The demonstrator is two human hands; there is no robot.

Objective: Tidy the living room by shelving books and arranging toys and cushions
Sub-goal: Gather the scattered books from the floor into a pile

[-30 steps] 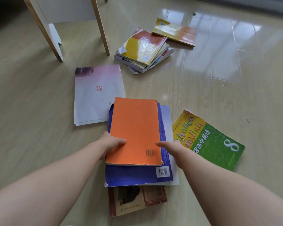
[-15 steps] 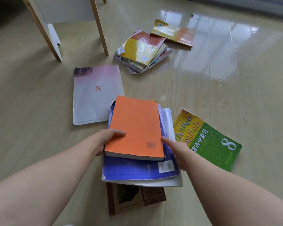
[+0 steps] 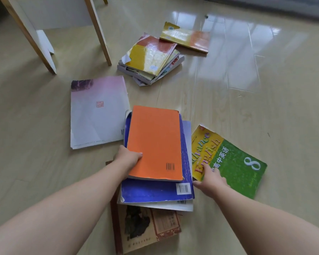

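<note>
Left hand (image 3: 126,159) grips the near-left edge of the orange book (image 3: 155,142) topping the stack; open right hand (image 3: 211,181) rests fingers on the green English textbook (image 3: 234,162), flat just right, long axis running away rightward.

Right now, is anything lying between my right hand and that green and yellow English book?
Nothing visible does. The right hand already rests on the near left corner of the green and yellow English book, which lies flat on the floor beside the stack that the left hand holds by the orange book.
</note>
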